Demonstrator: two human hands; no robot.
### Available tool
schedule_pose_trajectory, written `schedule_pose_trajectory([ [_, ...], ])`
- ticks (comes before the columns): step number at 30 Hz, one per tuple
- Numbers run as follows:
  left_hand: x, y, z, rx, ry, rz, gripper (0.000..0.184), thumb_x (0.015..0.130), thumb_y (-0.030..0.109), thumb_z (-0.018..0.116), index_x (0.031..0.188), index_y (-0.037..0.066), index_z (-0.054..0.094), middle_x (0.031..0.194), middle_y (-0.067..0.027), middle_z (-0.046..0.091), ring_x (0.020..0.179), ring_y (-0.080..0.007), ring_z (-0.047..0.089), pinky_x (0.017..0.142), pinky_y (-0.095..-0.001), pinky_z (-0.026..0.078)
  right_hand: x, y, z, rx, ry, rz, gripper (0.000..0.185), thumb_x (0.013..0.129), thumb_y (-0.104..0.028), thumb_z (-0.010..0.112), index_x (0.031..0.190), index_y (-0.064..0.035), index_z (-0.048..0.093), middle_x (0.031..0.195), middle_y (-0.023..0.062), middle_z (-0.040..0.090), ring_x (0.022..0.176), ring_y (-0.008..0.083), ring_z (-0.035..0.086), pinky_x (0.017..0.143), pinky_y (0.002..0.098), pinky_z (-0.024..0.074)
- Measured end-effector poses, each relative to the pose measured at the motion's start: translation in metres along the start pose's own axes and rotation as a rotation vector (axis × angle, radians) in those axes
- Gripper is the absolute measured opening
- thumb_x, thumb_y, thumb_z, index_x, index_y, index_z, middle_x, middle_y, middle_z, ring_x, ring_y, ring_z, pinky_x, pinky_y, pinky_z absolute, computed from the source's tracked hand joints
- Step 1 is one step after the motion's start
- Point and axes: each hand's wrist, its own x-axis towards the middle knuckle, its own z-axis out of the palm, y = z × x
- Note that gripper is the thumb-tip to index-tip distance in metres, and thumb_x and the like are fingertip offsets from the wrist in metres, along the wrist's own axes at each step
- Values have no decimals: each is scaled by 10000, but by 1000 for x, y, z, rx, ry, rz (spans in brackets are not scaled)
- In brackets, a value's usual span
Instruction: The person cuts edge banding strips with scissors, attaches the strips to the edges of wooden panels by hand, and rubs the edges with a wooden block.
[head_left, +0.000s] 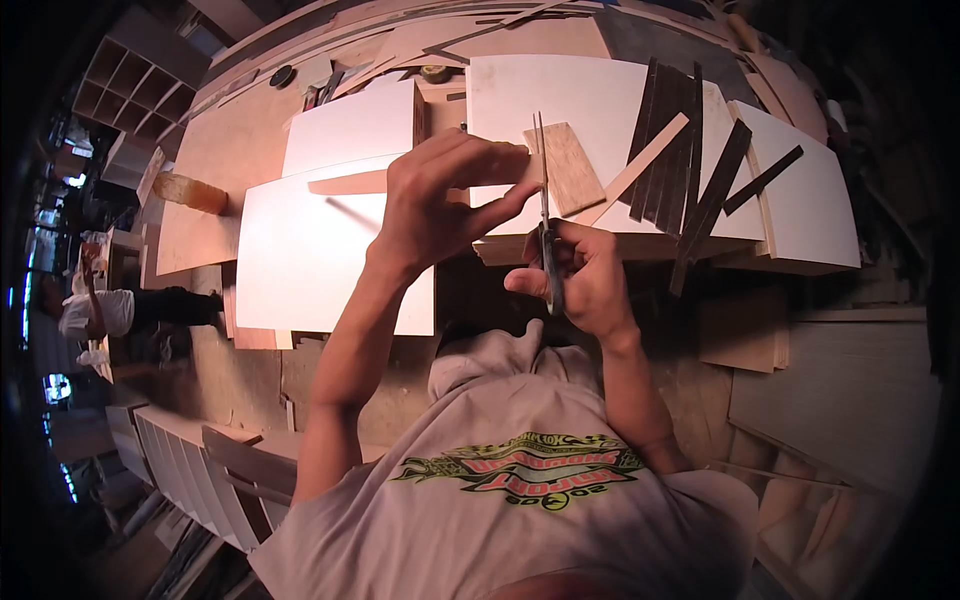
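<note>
Metal scissors (544,208) at the centre of things, raised in front of the body, blades toward 12 o'clock and close together.

Right hand (592,280), at 5 o'clock from them, is wrapped round the handles. Left hand (440,185), at 9 o'clock, is curled, thumb and fingertips brought up beside the blades; a pinch, by its shape, but whether anything thin sits in it cannot be told.

Step in hand, as judged: close scissor work, blades at the left fingertips. Next move calls for a steady left hand, fingertips clear of the cutting line, and the right hand working the handles.

Outward: wooden piece (566,170) at 1 o'clock, lying on the right-hand white panel (560,85). Dark strips (662,140) at 2 o'clock on that panel, a pale strip (642,163) slanting beside them. Left-hand white panel (320,260) toward 9 o'clock; beyond it, a bottle (190,193) on the wooden counter (190,243). Farther, between 8 and 9 o'clock, another person (105,312).
</note>
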Motion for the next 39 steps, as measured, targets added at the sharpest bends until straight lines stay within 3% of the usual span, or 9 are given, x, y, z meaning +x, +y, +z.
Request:
schedule_pose_trajectory([
  [3,-1,-4,-2,-11,-54,11,283,651,27,778,904,-13,657,829,-84,661,736,-148,669,612,-234,556,1,7,1,15,1,14,433,619,-347,837,709,-14,576,569,-53,482,548,20,407,491,195,351],
  [12,1,1,-2,-45,-60,-35,252,657,86,782,880,39,675,793,-54,660,729,-137,672,618,-234,562,-2,14,9,-41,97,-37,387,664,-306,814,698,9,593,511,-26,479,504,22,397,452,208,352],
  [27,-1,-13,3,-117,-124,-36,246,656,37,781,875,11,672,769,-48,659,696,-113,658,571,-219,526,4,33,13,-160,198,-123,274,721,-208,765,675,6,601,478,21,529,430,44,481,425,229,388],
  [28,-3,-16,6,-134,-91,6,240,659,42,780,874,19,676,759,-40,656,673,-102,647,560,-218,515,4,30,14,-171,185,-130,210,769,-138,720,717,27,600,537,-3,538,461,34,493,418,188,369],
  [31,-6,-18,7,-123,-93,-44,227,649,56,788,846,30,678,746,-28,664,659,-94,638,549,-217,506,6,33,19,-78,187,-51,200,772,-131,714,719,27,602,537,-2,538,458,36,501,415,187,369],
  [35,-11,-16,6,-62,16,72,224,613,57,790,806,47,677,748,-50,667,652,-170,632,568,-269,490,28,46,-2,102,98,43,161,770,-86,697,835,12,588,656,-2,583,578,63,561,494,206,422],
  [37,-22,-3,-4,-74,50,-10,301,618,55,778,896,49,663,787,-60,661,688,-188,628,613,-282,490,65,65,-43,-323,179,42,450,685,-154,787,1028,-2,539,814,85,623,760,158,613,617,261,477],
  [38,-27,5,-6,-35,96,25,344,631,57,766,953,47,645,809,-61,656,694,-193,621,622,-288,483,76,47,-57,-746,234,9,688,602,-185,836,1159,-48,456,944,135,574,855,259,585,735,349,484],
  [39,-35,16,-12,6,137,49,387,645,58,755,1010,45,627,831,-62,651,700,-198,613,630,-293,476,99,59,-86,-768,203,7,892,524,-209,869,1252,-102,365,1072,183,493,937,323,536,817,400,459],
])
